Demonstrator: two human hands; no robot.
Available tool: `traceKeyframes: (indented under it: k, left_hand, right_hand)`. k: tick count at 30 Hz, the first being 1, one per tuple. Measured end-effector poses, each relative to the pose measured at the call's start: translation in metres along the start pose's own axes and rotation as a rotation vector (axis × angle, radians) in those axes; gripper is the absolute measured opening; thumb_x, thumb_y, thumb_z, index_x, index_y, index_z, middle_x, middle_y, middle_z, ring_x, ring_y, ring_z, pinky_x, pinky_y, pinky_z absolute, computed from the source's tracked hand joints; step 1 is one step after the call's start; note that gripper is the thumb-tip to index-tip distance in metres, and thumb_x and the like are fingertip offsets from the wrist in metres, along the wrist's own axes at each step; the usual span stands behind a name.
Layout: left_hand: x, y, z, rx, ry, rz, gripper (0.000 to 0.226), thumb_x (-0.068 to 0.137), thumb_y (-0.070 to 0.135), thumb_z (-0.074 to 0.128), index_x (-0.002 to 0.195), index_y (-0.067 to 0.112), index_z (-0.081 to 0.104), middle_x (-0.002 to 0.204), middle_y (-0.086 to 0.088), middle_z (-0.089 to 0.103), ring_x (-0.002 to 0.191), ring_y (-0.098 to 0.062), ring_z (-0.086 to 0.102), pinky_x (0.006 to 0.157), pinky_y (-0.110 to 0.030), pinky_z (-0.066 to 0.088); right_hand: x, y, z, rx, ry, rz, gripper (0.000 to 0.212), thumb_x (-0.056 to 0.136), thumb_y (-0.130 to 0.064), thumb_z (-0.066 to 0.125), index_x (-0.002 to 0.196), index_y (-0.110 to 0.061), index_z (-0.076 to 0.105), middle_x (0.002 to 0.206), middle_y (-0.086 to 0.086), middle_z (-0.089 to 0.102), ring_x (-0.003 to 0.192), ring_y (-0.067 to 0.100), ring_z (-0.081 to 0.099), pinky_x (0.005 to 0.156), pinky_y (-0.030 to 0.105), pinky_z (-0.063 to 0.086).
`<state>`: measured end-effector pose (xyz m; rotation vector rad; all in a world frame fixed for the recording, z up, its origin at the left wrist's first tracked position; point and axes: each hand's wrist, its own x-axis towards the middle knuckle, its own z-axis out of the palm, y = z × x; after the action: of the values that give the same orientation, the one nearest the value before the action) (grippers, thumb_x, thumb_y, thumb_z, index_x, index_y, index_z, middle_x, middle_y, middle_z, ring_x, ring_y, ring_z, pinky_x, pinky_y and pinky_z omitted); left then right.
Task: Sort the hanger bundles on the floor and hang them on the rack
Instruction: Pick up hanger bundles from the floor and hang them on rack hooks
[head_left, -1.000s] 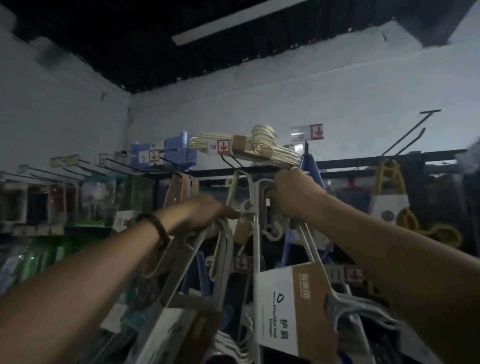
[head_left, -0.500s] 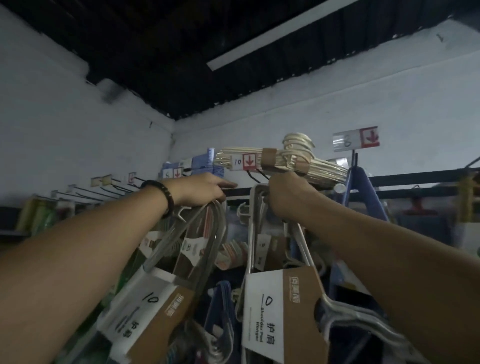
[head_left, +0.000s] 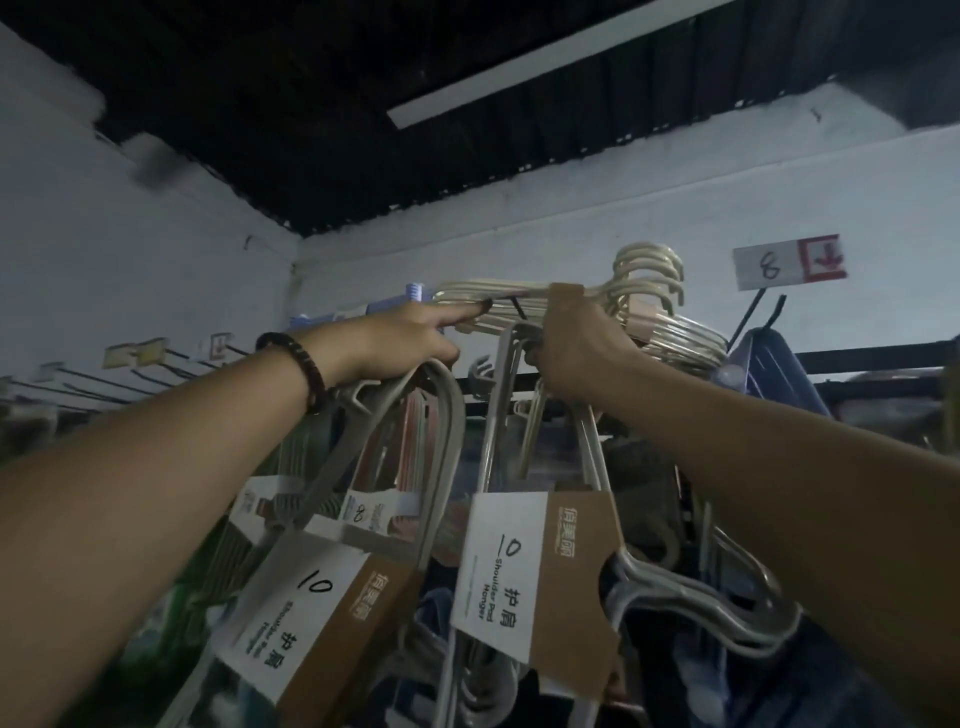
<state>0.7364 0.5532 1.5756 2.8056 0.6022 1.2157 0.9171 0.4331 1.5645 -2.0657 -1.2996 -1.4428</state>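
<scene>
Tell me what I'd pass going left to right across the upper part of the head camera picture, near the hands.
First the bead bracelet → left hand → right hand → price tag marked 8.

The hanger bundle (head_left: 675, 587) I see is smooth grey plastic, its card sleeve (head_left: 524, 566) matt paper; the cream hangers (head_left: 680, 338) look glossy.

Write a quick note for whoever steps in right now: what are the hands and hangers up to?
Left hand grips the grey plastic hanger bundle carded 10, forefinger touching the cream plastic hanger bundle lying atop the black metal rack.
Right hand grips the pale plastic hanger bundle with a brown-and-white card, just under the cream one.
Done: both bundles up at rack height.
Left: hook each onto a peg; neither plainly hangs yet.
</scene>
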Motion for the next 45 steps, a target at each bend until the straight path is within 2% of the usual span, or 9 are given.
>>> traceKeyframes:
  k: [8,13,17,20,23,29,33,37,45]
  left_hand:
    - [0.013,-0.004,-0.004,-0.098,-0.020,0.132,0.073,0.080,0.043,0.057,0.146,0.068,0.039,0.158,0.002,0.051,0.118,-0.023,0.065,0.101,-0.049,0.053]
    - [0.016,-0.013,-0.010,-0.107,-0.114,0.166,0.072,0.075,0.044,0.058,0.135,0.079,0.039,0.145,-0.018,0.061,0.087,-0.044,0.068,0.081,-0.056,0.058]
    - [0.017,-0.015,-0.014,-0.092,-0.159,0.202,0.064,0.072,0.048,0.061,0.119,0.087,0.038,0.155,-0.008,0.053,0.109,-0.047,0.066,0.094,-0.063,0.055]
    - [0.012,-0.011,-0.014,-0.006,-0.145,0.244,0.080,0.078,0.049,0.060,0.151,0.065,0.032,0.170,0.009,0.032,0.132,-0.014,0.054,0.117,-0.046,0.043]
    - [0.009,-0.008,-0.015,0.039,-0.100,0.251,0.076,0.099,0.028,0.058,0.165,0.040,0.024,0.171,0.014,0.027,0.088,0.001,0.058,0.081,-0.025,0.048]
    - [0.008,-0.008,-0.010,0.006,-0.057,0.249,0.075,0.099,0.019,0.057,0.165,0.039,0.027,0.081,0.016,0.057,0.051,0.009,0.057,0.064,-0.026,0.040]
    - [0.011,-0.013,-0.007,-0.021,-0.054,0.261,0.083,0.085,0.038,0.057,0.162,0.048,0.028,0.125,0.015,0.064,0.070,-0.001,0.059,0.070,-0.028,0.044]
    - [0.015,-0.021,-0.007,-0.062,-0.089,0.251,0.080,0.086,0.035,0.056,0.159,0.056,0.029,0.055,0.012,0.056,0.054,-0.013,0.050,0.059,-0.038,0.045]
    - [0.014,-0.016,-0.007,0.057,-0.051,0.263,0.073,0.101,0.029,0.055,0.163,0.049,0.023,0.044,0.020,0.053,0.040,0.000,0.044,0.059,-0.033,0.037]
  right_hand:
    - [0.022,-0.005,-0.002,0.088,0.073,0.129,0.006,0.095,-0.008,0.066,0.098,-0.004,0.062,0.097,0.015,0.067,0.083,0.032,0.069,0.068,0.041,0.063]
    - [0.031,-0.008,-0.006,0.095,0.037,0.177,0.015,0.091,-0.006,0.070,0.093,-0.009,0.056,0.089,0.012,0.062,0.081,0.032,0.067,0.068,0.042,0.062]
    - [0.036,-0.015,0.010,0.042,0.036,0.202,0.017,0.088,-0.006,0.073,0.094,-0.009,0.057,0.084,0.011,0.060,0.077,0.030,0.062,0.062,0.038,0.054]
    - [0.042,-0.019,0.016,0.084,0.026,0.255,0.016,0.089,-0.002,0.071,0.099,-0.007,0.060,0.085,0.012,0.059,0.073,0.026,0.059,0.057,0.035,0.045]
    - [0.045,-0.021,0.021,0.108,0.009,0.292,0.023,0.089,0.002,0.068,0.111,0.003,0.064,0.087,0.013,0.061,0.071,0.023,0.062,0.058,0.036,0.051]
    - [0.038,-0.031,0.038,0.042,-0.024,0.330,0.067,0.095,0.000,0.065,0.153,0.006,0.030,0.153,0.026,0.040,0.125,0.041,0.060,0.079,0.043,0.052]
    - [0.036,-0.025,0.057,0.082,0.028,0.389,0.030,0.095,-0.002,0.064,0.124,-0.007,0.061,0.122,0.016,0.066,0.108,0.034,0.067,0.071,0.040,0.047]
    - [0.037,-0.027,0.072,0.082,0.081,0.421,0.020,0.096,0.002,0.055,0.110,-0.009,0.066,0.114,0.017,0.069,0.103,0.038,0.068,0.073,0.041,0.049]
    - [0.026,-0.021,0.105,-0.028,0.165,0.357,0.022,0.097,0.002,0.056,0.112,-0.007,0.070,0.104,0.014,0.074,0.097,0.035,0.072,0.067,0.036,0.042]
